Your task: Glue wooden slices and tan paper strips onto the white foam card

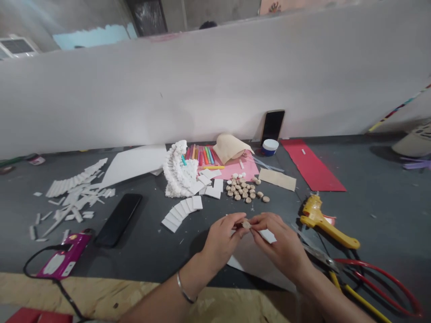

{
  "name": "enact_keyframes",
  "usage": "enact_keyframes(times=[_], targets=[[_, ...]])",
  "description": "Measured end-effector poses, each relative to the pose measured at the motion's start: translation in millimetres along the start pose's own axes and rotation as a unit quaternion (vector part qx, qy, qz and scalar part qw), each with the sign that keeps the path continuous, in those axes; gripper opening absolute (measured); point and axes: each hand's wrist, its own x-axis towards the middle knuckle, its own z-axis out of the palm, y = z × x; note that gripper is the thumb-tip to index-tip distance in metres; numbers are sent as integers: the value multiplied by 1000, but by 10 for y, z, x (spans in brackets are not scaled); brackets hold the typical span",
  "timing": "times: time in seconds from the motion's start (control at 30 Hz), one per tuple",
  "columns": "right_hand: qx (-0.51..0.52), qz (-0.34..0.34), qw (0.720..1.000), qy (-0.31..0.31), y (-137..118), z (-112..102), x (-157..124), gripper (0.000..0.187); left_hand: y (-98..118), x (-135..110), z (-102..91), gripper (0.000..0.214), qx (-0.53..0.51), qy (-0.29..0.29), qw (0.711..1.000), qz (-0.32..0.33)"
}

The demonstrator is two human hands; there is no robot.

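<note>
Both my hands meet at the front middle of the dark table. Between the fingertips of my left hand (222, 237) and my right hand (283, 246) is a small round beige disc (246, 224), pinched from both sides. Just beyond them lies a pile of similar beige discs (244, 189), with a few white ones at its back. Under my right hand is a white sheet (252, 262), partly covered. Left of the pile, a fanned row of white square cards (182, 212) lies near more loose white cards (213, 192).
Right of my hands are a yellow glue gun (323, 224) and red-handled scissors (380, 278). A black phone (118, 220), a purple cabled device (65, 258) and white paper strips (76, 193) lie left. Behind are a white frilly piece (178, 172), red sheet (313, 163) and blue-white jar (270, 147).
</note>
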Motion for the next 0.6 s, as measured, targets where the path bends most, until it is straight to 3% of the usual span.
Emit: enact_keyframes(times=[0.2, 0.47, 0.6], targets=[[1, -24, 999, 30, -13, 4, 9, 11, 49, -17, -17, 20, -6, 6, 1000, -10], [19, -5, 999, 38, -45, -9, 10, 10, 65, -11, -44, 15, -20, 3, 1000, 9], [21, -4, 999, 37, -60, -37, 25, 12, 94, -26, -19, 12, -63, 21, 998, -14]])
